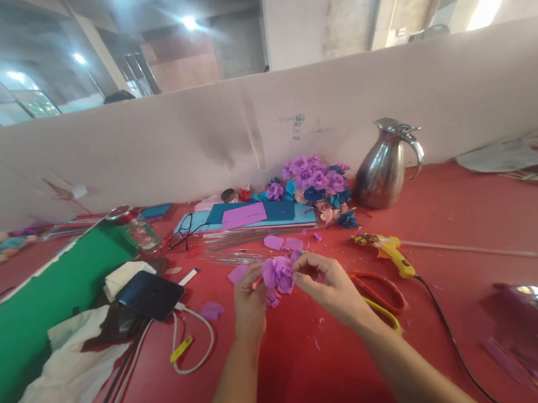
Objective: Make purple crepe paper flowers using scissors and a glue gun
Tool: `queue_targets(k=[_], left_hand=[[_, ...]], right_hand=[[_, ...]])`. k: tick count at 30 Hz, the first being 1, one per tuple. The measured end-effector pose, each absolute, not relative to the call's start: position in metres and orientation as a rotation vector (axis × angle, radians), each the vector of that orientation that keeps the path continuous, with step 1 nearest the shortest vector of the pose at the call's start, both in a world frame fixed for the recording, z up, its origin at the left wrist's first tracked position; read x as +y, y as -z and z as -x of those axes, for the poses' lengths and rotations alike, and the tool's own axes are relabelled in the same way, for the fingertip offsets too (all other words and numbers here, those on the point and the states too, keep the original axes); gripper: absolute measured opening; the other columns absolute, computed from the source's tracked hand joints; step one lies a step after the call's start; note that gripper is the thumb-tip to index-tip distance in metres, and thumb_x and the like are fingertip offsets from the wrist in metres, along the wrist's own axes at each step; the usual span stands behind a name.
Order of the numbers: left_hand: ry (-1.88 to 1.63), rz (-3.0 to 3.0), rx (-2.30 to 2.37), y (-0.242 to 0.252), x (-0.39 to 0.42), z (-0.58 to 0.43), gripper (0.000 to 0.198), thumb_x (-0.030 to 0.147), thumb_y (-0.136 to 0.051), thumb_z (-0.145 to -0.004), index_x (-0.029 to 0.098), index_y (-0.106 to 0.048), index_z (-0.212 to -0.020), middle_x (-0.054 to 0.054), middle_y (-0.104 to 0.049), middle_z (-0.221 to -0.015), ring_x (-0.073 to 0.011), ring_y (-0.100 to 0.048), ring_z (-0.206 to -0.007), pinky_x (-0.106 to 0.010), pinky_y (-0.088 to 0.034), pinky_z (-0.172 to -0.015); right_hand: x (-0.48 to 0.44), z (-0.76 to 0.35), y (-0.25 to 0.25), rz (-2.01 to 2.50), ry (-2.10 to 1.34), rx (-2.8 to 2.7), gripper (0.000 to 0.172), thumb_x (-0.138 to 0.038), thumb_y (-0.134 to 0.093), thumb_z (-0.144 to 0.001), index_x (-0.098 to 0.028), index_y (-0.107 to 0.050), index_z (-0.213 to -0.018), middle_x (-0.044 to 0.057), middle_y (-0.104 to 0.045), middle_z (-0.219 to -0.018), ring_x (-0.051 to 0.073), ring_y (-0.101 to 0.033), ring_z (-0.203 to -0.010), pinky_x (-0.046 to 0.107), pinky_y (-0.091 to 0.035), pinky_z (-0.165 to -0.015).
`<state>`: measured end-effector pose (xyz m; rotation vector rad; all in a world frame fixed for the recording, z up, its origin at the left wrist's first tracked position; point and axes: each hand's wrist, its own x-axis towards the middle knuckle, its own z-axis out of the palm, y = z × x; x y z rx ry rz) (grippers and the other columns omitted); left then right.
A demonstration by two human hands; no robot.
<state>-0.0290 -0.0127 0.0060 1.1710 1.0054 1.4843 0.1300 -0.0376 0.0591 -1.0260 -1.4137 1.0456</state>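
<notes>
A purple paper flower (278, 275) sits between both my hands above the red table (320, 378). My left hand (249, 302) pinches it from the left, fingers closed around its base. My right hand (331, 285) grips its right side with curled fingers. Loose purple paper scraps (281, 243) lie just behind the flower. A heap of finished purple, blue and pink paper flowers (313, 186) rests against the white partition.
A yellow glue gun (390, 250) with a black cord and red-handled scissors (376, 293) lie right of my hands. A steel jug (385, 164) stands behind them. Left are a green sheet (31, 302), a dark phone (150, 296), a white cable, cloths and a glass jar (138, 229).
</notes>
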Motion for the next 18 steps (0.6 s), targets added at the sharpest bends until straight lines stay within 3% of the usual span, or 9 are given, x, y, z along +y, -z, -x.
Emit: queue_targets(k=[7, 18], left_hand=[[-1.45, -1.437, 1.212, -0.002, -0.011, 0.032, 0.015, 0.018, -0.065, -0.072, 0.023, -0.078, -0.077, -0.005, -0.073, -0.084, -0.0222, -0.063, -0.087, -0.032, -0.048, -0.079], [-1.48, -1.813, 1.243, -0.01, -0.017, 0.03, 0.022, 0.014, -0.058, -0.077, 0.022, -0.079, -0.08, -0.004, -0.076, -0.083, -0.0195, -0.067, -0.074, -0.027, -0.049, -0.069]], right_hand=[[-0.035, -0.136, -0.058, 1.087, -1.061, -1.312, 0.01, -0.028, -0.058, -0.07, -0.019, -0.062, -0.071, 0.001, -0.062, -0.067, 0.015, -0.052, -0.064, 0.028, -0.041, -0.063], [-0.03, -0.143, -0.051, 1.036, -1.022, -1.167, 0.014, -0.032, -0.062, -0.073, -0.018, -0.063, -0.074, 0.0, -0.06, -0.068, 0.014, -0.052, -0.063, 0.025, -0.041, -0.06]])
